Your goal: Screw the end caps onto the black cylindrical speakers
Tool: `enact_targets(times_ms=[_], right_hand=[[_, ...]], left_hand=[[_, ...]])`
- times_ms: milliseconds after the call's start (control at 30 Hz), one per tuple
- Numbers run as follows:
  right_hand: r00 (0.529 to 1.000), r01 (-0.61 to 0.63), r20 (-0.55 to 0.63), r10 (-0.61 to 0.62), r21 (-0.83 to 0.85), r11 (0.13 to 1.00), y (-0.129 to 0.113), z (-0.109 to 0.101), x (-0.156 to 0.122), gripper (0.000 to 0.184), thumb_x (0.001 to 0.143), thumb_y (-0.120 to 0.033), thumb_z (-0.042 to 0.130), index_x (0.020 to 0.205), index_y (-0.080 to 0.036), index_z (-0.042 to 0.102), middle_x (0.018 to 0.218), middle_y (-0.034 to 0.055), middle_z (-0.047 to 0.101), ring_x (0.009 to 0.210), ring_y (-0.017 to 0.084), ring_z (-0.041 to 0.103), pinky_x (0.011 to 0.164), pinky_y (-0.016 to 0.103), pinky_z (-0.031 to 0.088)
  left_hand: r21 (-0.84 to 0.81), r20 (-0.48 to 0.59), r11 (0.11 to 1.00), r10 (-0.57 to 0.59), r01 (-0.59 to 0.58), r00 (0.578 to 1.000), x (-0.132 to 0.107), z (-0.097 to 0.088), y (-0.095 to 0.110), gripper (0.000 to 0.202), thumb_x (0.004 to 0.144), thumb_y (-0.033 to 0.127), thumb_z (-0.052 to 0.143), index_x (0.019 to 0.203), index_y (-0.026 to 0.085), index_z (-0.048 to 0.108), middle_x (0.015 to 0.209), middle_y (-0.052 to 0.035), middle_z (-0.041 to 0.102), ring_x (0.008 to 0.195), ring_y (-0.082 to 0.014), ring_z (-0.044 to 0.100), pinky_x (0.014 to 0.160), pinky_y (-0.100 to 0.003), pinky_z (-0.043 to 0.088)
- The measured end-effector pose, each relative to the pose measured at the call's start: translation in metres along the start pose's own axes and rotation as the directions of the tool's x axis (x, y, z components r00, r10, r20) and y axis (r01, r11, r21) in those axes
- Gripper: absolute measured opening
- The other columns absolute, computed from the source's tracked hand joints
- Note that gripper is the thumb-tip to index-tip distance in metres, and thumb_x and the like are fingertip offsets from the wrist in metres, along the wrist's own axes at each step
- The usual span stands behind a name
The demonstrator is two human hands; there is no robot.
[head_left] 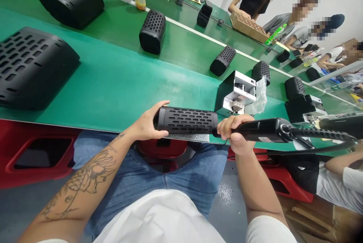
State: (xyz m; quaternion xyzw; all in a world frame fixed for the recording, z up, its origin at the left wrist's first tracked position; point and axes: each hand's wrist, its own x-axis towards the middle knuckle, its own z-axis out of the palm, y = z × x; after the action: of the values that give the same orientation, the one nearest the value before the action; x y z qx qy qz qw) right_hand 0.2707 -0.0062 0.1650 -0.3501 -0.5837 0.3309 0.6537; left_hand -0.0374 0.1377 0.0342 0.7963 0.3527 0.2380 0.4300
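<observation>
A black housing with slotted holes (188, 120) lies on its side along the near edge of the green bench. My left hand (146, 124) is closed round its left end, thumb on the near side and fingers on the far side. My right hand (236, 132) is wrapped round a black electric screwdriver (262, 129), held level, with a thick cord running off to the right. The screwdriver's nose is at the housing's right end; whether its bit touches a screw there is hidden by my fingers. Just beyond stands a silver and black screw feeder (238, 93).
Similar black housings (152, 31) stand about the green bench (113, 76), two large ones at the left. A clear plastic bag (259, 95) sits beside the feeder. Several people work across the bench, near a cardboard box (248, 25). A co-worker's arm (344, 161) shows at the right.
</observation>
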Motion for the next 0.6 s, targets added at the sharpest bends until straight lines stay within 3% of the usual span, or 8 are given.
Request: enact_targets(times_ms=[100, 200, 267, 333, 400, 467, 600], right_hand=[[0.999, -0.039, -0.030, 0.037, -0.039, 0.998, -0.010, -0.009, 0.004, 0.047, 0.090, -0.061, 0.100, 0.089, -0.028, 0.066, 0.055, -0.0107, 0.060, 0.040, 0.012, 0.053, 0.051, 0.031, 0.056], [0.972, 0.041, -0.223, -0.069, -0.127, 0.991, -0.015, -0.040, 0.025, 0.050, 0.093, -0.073, 0.093, 0.097, -0.029, 0.069, 0.057, -0.0116, 0.057, 0.039, 0.013, 0.053, 0.048, 0.031, 0.055], [0.886, 0.112, -0.407, -0.224, -0.279, 0.954, -0.009, -0.069, 0.048, 0.049, 0.095, -0.071, 0.092, 0.104, -0.029, 0.069, 0.059, -0.0117, 0.057, 0.041, 0.013, 0.055, 0.049, 0.031, 0.055], [0.791, 0.113, -0.504, -0.346, -0.436, 0.893, 0.005, -0.097, 0.070, 0.046, 0.095, -0.065, 0.092, 0.099, -0.027, 0.067, 0.060, -0.0107, 0.059, 0.044, 0.013, 0.059, 0.052, 0.031, 0.054], [0.775, 0.081, -0.521, -0.357, -0.479, 0.874, 0.019, -0.116, 0.085, 0.048, 0.092, -0.066, 0.092, 0.091, -0.027, 0.063, 0.056, -0.0102, 0.060, 0.044, 0.014, 0.059, 0.052, 0.032, 0.055], [0.766, 0.065, -0.540, -0.349, -0.476, 0.877, 0.028, -0.124, 0.091, 0.051, 0.089, -0.068, 0.093, 0.088, -0.028, 0.061, 0.053, -0.0116, 0.058, 0.042, 0.014, 0.056, 0.050, 0.032, 0.055], [0.738, 0.128, -0.555, -0.384, -0.443, 0.887, 0.026, -0.120, 0.082, 0.048, 0.090, -0.066, 0.092, 0.089, -0.027, 0.063, 0.053, -0.0121, 0.058, 0.042, 0.014, 0.056, 0.050, 0.033, 0.055]], left_hand=[[-0.003, -0.048, 0.999, 0.034, -0.035, 0.998, -0.004, 0.007, -0.007, 0.124, 0.071, 0.052, 0.088, 0.183, 0.029, 0.043, 0.170, -0.0138, 0.068, 0.150, -0.0444, 0.073, 0.137, -0.059, 0.054], [0.005, -0.083, 0.999, 0.055, -0.054, 0.995, -0.008, 0.012, -0.010, 0.120, 0.073, 0.053, 0.087, 0.182, 0.028, 0.044, 0.173, -0.0149, 0.066, 0.155, -0.0457, 0.070, 0.138, -0.060, 0.052], [0.015, -0.096, 0.998, 0.061, -0.059, 0.994, -0.009, 0.015, -0.009, 0.118, 0.075, 0.054, 0.086, 0.182, 0.028, 0.044, 0.173, -0.0152, 0.066, 0.156, -0.0457, 0.069, 0.138, -0.061, 0.053], [0.021, -0.093, 0.998, 0.058, -0.057, 0.994, -0.010, 0.016, -0.006, 0.119, 0.077, 0.054, 0.086, 0.184, 0.028, 0.041, 0.174, -0.0153, 0.065, 0.156, -0.0452, 0.069, 0.138, -0.061, 0.053], [0.018, -0.076, 0.998, 0.055, -0.054, 0.996, -0.010, 0.017, -0.002, 0.121, 0.079, 0.052, 0.085, 0.187, 0.028, 0.036, 0.175, -0.0154, 0.064, 0.157, -0.0444, 0.069, 0.139, -0.061, 0.053], [0.011, -0.067, 0.998, 0.059, -0.058, 0.996, -0.010, 0.018, 0.000, 0.125, 0.080, 0.050, 0.084, 0.190, 0.028, 0.030, 0.177, -0.0156, 0.063, 0.157, -0.0439, 0.069, 0.139, -0.062, 0.052], [0.005, -0.070, 0.997, 0.072, -0.072, 0.995, -0.010, 0.019, -0.003, 0.129, 0.080, 0.050, 0.086, 0.192, 0.029, 0.026, 0.179, -0.0158, 0.062, 0.159, -0.0446, 0.068, 0.139, -0.063, 0.052]])
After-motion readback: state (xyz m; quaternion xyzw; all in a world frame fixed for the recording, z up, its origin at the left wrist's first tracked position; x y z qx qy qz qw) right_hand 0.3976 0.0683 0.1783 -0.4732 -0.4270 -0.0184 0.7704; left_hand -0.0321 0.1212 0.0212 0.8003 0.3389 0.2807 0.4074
